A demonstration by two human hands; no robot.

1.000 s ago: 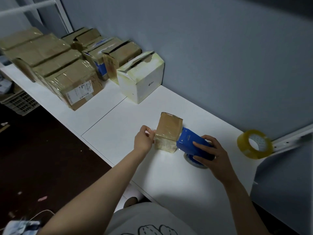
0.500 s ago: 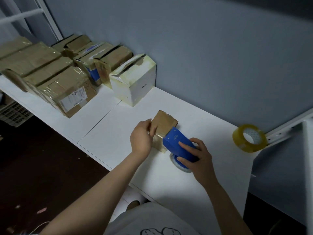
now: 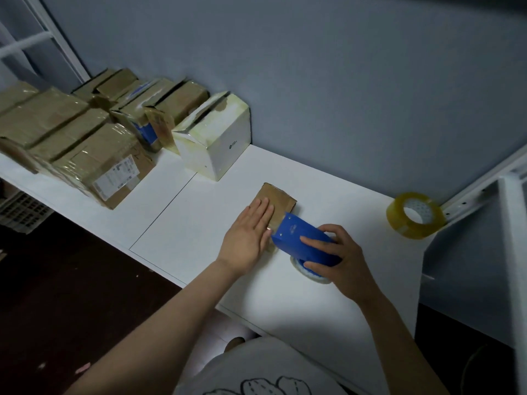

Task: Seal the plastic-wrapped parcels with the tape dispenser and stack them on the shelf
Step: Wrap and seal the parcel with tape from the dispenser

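A left hand point(image 3: 247, 238) presses flat, fingers straight, on a small parcel point(image 3: 278, 201) lying on the white tabletop point(image 3: 216, 223); the right hand point(image 3: 339, 259) grips a blue tape dispenser point(image 3: 302, 243) against it

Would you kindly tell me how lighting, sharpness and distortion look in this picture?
Head view: dim, bluish light; the white tabletop brightest near the person; soft shadow under the blue plastic tape dispenser; faint sheen on the plastic-wrapped brown cardboard boxes, whose label is too blurred to read; the white metal frame looks skewed by the wide-angle lens.
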